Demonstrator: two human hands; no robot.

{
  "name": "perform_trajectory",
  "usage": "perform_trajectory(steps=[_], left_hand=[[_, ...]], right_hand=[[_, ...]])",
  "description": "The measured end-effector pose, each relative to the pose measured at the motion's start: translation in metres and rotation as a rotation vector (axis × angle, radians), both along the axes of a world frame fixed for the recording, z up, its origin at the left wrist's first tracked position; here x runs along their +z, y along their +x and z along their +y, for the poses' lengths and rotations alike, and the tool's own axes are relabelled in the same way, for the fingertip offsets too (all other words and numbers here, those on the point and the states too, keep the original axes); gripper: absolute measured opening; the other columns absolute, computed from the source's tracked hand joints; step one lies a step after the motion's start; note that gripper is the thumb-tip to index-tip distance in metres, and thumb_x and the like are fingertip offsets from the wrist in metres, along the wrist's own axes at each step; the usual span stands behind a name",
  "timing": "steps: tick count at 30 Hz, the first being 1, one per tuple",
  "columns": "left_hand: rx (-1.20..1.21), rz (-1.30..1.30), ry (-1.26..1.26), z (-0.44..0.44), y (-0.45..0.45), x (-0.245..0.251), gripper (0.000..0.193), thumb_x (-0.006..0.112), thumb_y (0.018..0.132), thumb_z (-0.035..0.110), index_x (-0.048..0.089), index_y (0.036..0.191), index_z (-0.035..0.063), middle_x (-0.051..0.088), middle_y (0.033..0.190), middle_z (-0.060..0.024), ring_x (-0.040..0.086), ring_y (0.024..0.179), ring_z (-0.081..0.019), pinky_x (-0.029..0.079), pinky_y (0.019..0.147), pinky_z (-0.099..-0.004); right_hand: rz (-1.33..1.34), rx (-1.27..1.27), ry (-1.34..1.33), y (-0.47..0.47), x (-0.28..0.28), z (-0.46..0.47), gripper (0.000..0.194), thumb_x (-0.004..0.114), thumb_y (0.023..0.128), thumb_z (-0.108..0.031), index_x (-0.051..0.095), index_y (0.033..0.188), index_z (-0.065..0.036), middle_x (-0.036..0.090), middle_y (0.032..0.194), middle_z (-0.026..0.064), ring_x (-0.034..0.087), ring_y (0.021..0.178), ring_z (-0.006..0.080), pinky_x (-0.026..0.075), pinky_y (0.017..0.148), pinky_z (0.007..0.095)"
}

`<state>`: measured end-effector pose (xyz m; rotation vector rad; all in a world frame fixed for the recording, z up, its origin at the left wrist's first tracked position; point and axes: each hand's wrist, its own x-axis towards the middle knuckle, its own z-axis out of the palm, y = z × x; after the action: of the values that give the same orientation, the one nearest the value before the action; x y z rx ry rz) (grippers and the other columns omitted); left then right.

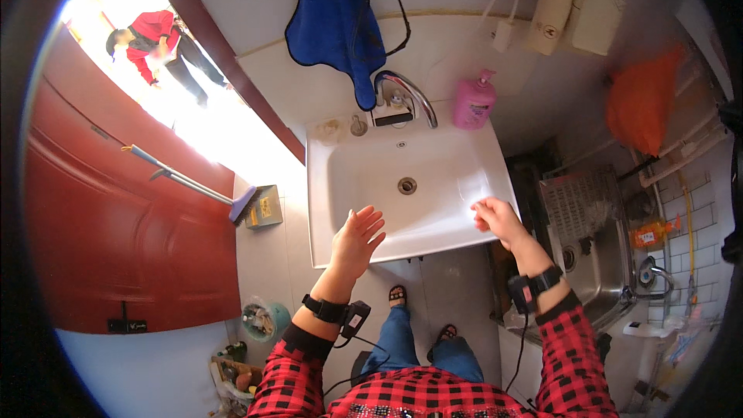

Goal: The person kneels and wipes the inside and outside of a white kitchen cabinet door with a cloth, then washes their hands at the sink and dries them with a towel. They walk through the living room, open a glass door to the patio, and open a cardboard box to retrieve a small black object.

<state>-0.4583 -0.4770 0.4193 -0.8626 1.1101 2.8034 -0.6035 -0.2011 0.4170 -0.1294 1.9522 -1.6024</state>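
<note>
My left hand (pixel 357 241) is held over the near left edge of a white ceramic washbasin (pixel 371 244), palm up, fingers apart, with nothing in it. Above the basin's near right edge is my right hand (pixel 496 219), its fingers curled in; whether anything is between them cannot be told. A chrome faucet (pixel 415 93) curves over the basin's back edge, and no water shows from it. The drain (pixel 407 186) lies in the middle of the bowl. A pink pump bottle (pixel 474 101) stands on the back right corner. A blue cloth (pixel 334 17) hangs behind, its tip beside the faucet.
A stainless steel sink (pixel 601 261) is at the right, near an orange bag (pixel 644 98). At the left are a red door (pixel 139 197), a broom (pixel 197 183), a dustpan (pixel 267 209) and a bin (pixel 267 322). Another person (pixel 154 46) bends beyond the doorway.
</note>
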Motion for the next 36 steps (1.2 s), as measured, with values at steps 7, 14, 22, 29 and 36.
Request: perform_trajectory(steps=[7,14,22,29,36], left_hand=[[0.009,-0.032,0.044,-0.03,0.002,-0.013,0.051,0.033,0.093,0.041,0.04,0.127,0.0027,0.046,0.126,-0.0125,0.043,0.115,-0.0245,0.034,0.096,-0.0387],[0.031,-0.086,0.072,-0.039,0.013,-0.033,0.048,0.039,0.091,0.042,0.047,0.122,0.0064,0.051,0.12,-0.0106,0.047,0.11,-0.0241,0.035,0.094,-0.0393],[0.168,-0.111,0.089,-0.033,0.004,-0.035,0.046,0.039,0.092,0.04,0.049,0.119,0.0043,0.054,0.116,-0.0111,0.05,0.106,-0.0233,0.039,0.09,-0.0369],[0.133,-0.103,0.077,-0.016,-0.061,-0.043,0.045,0.037,0.093,0.039,0.05,0.119,0.0053,0.055,0.115,-0.0109,0.051,0.106,-0.0225,0.039,0.09,-0.0352],[0.112,-0.112,0.116,0.004,-0.125,-0.046,0.045,0.036,0.093,0.038,0.049,0.12,0.0045,0.054,0.118,-0.0115,0.049,0.109,-0.0228,0.038,0.092,-0.0362]], right_hand=[[0.617,0.14,0.342,-0.109,-0.044,-0.061,0.022,0.061,0.08,-0.024,0.062,0.087,-0.003,0.059,0.065,0.0055,0.056,0.06,0.0166,0.047,0.06,0.0304],[0.696,0.166,0.26,-0.165,-0.055,-0.13,0.03,0.063,0.078,-0.027,0.059,0.098,-0.005,0.06,0.073,0.0113,0.059,0.069,0.0212,0.046,0.065,0.0303],[0.772,0.461,0.208,-0.213,-0.042,-0.177,0.024,0.057,0.078,-0.02,0.054,0.098,-0.008,0.058,0.082,0.0178,0.055,0.079,0.0359,0.044,0.068,0.0404],[1.017,0.698,0.393,-0.242,-0.044,-0.181,0.022,0.052,0.078,-0.014,0.054,0.099,-0.008,0.057,0.084,0.0166,0.055,0.08,0.0353,0.045,0.069,0.0412],[0.971,0.707,0.202,-0.262,-0.062,-0.179,0.022,0.051,0.078,-0.012,0.054,0.1,-0.005,0.057,0.084,0.0181,0.055,0.08,0.0368,0.045,0.07,0.0421]])
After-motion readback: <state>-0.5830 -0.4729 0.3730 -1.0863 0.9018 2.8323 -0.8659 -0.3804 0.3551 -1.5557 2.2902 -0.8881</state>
